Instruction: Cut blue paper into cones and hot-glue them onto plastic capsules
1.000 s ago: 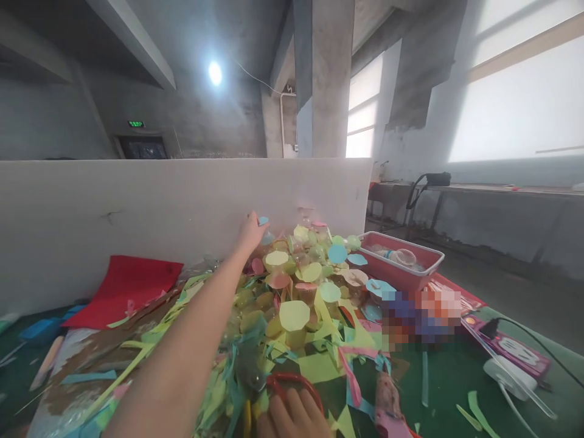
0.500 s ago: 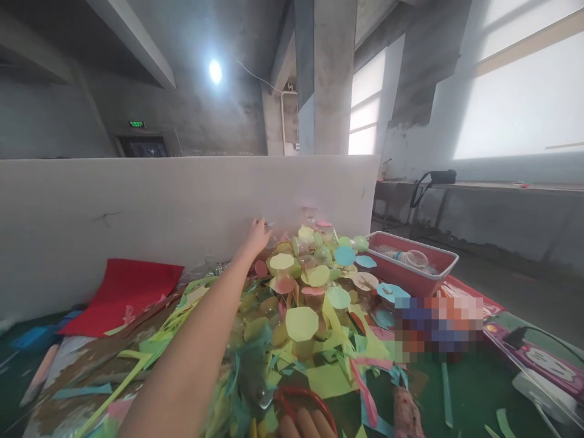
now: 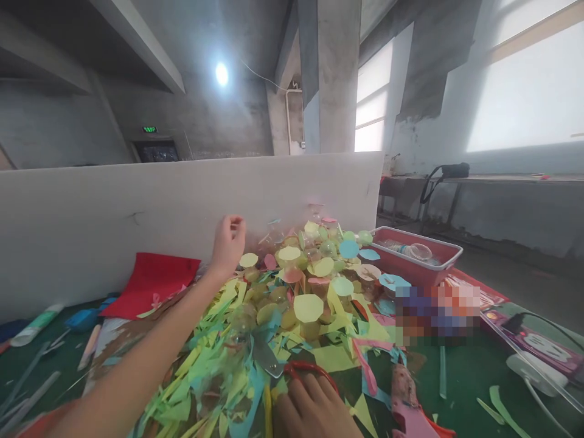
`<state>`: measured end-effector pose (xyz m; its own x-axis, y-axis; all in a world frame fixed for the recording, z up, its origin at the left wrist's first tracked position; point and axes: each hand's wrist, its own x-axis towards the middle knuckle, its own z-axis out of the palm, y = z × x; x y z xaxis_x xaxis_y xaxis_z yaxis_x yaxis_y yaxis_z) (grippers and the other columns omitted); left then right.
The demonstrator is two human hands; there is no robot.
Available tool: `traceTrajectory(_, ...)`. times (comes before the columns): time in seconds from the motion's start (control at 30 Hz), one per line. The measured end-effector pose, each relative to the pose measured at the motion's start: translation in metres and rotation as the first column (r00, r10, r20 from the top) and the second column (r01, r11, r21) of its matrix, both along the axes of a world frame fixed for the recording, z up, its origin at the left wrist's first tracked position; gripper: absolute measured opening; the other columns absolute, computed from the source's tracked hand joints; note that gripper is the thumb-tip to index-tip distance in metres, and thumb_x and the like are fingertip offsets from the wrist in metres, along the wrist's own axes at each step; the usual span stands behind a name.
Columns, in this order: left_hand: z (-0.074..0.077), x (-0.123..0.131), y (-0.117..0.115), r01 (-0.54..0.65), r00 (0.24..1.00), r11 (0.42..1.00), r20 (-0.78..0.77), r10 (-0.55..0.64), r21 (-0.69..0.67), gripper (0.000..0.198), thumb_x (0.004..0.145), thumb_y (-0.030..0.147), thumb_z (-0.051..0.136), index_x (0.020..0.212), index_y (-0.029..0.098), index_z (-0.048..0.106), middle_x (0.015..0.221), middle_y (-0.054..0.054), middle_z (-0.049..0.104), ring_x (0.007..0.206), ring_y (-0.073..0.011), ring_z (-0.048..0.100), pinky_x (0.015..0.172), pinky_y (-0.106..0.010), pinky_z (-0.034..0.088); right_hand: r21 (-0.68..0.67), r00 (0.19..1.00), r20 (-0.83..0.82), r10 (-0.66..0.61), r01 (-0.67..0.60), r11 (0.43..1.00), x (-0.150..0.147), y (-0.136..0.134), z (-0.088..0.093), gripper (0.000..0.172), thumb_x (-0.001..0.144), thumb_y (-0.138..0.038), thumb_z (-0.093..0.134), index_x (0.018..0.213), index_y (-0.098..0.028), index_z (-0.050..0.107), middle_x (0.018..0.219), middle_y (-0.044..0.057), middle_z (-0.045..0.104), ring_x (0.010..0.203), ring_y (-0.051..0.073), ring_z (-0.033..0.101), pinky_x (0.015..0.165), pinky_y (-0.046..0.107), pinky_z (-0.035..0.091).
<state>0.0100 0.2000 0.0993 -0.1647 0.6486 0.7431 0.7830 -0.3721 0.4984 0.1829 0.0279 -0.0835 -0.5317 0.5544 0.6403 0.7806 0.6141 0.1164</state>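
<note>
My left hand [image 3: 230, 246] is raised in front of the white panel, left of a heap of clear plastic cups with paper discs. Its fingers are loosely curled and nothing shows in them. A clear cup with a blue paper top [image 3: 274, 222] stands at the heap's back left, apart from that hand. Low in the middle, my right hand [image 3: 310, 404] is closed on the red handle of a pair of scissors [image 3: 314, 367]. The grey blades [image 3: 268, 357] point up and left among paper scraps. A pale yellow paper disc [image 3: 308, 308] lies on a cup nearby.
A white panel [image 3: 191, 201] stands behind the heap. To the right is a pink bin [image 3: 413, 271] holding clear cups, with a purple power strip [image 3: 538, 347] nearer. Red sheet [image 3: 155, 285] lies left; a pink-and-brown tool [image 3: 404, 389] lies beside my right hand.
My left hand has come away from the heap's back left, moving left and leaving the blue-topped cup there. More of my right hand shows over the scissors' handle. The view has shifted slightly.
</note>
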Motion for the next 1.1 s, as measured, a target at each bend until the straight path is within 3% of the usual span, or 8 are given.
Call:
traceTrajectory(0.13,-0.011,0.01,-0.125,0.056,0.996,0.995,0.058,-0.061,0.086,0.014,0.089,0.041,0.041,0.083,0.029,0.045,0.078,0.001,0.049,0.07,-0.0183,0.053,0.061,-0.031,0.047,-0.044,0.999,0.0,0.037,-0.037,0.998,-0.002,0.0,0.0,0.015,0.088,-0.032,0.058,0.078,-0.021,0.055,0.073,0.002,0.064,0.067,0.019,0.056,0.062,0.031,0.041)
traceTrajectory(0.2,-0.023,0.008,-0.172,0.223,0.975,0.965,-0.032,-0.221,0.139,0.014,0.086,0.04,0.047,0.077,0.031,0.043,0.074,0.001,0.048,0.068,-0.0195,0.05,0.062,-0.034,0.046,-0.122,0.999,0.024,0.046,-0.043,0.992,0.0,-0.003,0.005,0.015,0.086,-0.033,0.06,0.08,-0.021,0.056,0.077,0.003,0.065,0.072,0.021,0.058,0.066,0.033,0.041)
traceTrajectory(0.3,-0.042,-0.009,-0.209,0.209,0.972,0.951,-0.059,-0.228,-0.227,0.02,0.086,0.047,0.046,0.072,0.031,0.046,0.069,0.001,0.05,0.062,-0.0204,0.049,0.053,-0.033,0.044,-0.254,0.996,0.091,0.015,0.008,0.967,0.003,-0.009,0.019,0.006,0.083,-0.023,0.064,0.082,-0.02,0.059,0.081,0.003,0.067,0.077,0.023,0.061,0.069,0.034,0.041)
traceTrajectory(0.43,-0.07,-0.049,-0.216,0.049,0.969,0.844,-0.18,-0.17,-0.534,0.026,0.087,0.052,0.04,0.076,0.031,0.05,0.082,-0.002,0.058,0.079,-0.0237,0.056,0.069,-0.035,0.048,-0.35,0.984,0.17,0.049,0.014,0.936,0.009,-0.013,0.033,0.012,0.08,-0.012,0.065,0.089,-0.019,0.061,0.088,0.003,0.069,0.082,0.023,0.063,0.071,0.034,0.04)
traceTrajectory(0.53,-0.093,-0.08,-0.217,-0.055,0.948,0.834,-0.29,-0.128,-0.548,0.024,0.087,0.051,0.043,0.09,0.032,0.057,0.107,-0.005,0.061,0.107,-0.0274,0.053,0.087,-0.038,0.046,-0.36,0.985,0.161,0.058,0.004,0.933,0.01,-0.015,0.037,0.014,0.08,-0.008,0.064,0.089,-0.018,0.062,0.089,0.004,0.07,0.084,0.022,0.064,0.072,0.033,0.039)
traceTrajectory(0.7,-0.125,-0.114,-0.219,-0.183,0.918,0.848,-0.396,-0.034,-0.497,0.034,0.09,0.049,0.042,0.113,0.029,0.058,0.121,-0.005,0.059,0.119,-0.0271,0.047,0.095,-0.039,0.043,-0.253,0.996,0.029,0.079,-0.069,0.965,0.01,-0.015,0.039,0.011,0.089,-0.012,0.054,0.084,-0.019,0.06,0.082,0.002,0.068,0.076,0.019,0.063,0.068,0.031,0.037)
traceTrajectory(0.9,-0.119,-0.131,-0.216,-0.323,0.82,0.866,-0.569,0.055,-0.381,0.035,0.093,0.04,0.036,0.113,0.025,0.06,0.119,-0.007,0.062,0.113,-0.0276,0.051,0.097,-0.039,0.04,-0.205,0.989,-0.096,0.116,-0.134,0.969,0.014,-0.017,0.044,0.042,0.1,-0.025,0.033,0.065,-0.021,0.055,0.062,0.001,0.066,0.057,0.015,0.061,0.06,0.028,0.034)
traceTrajectory(1.1,-0.115,-0.167,-0.23,-0.561,0.73,0.746,-0.64,0.24,-0.359,0.044,0.089,0.04,0.036,0.115,0.013,0.059,0.112,-0.021,0.061,0.107,-0.0397,0.054,0.09,-0.05,0.039,-0.251,0.996,-0.076,0.038,-0.056,0.966,0.014,-0.019,0.043,0.047,0.1,-0.03,0.031,0.062,-0.02,0.057,0.058,0.003,0.067,0.051,0.016,0.062,0.054,0.029,0.027)
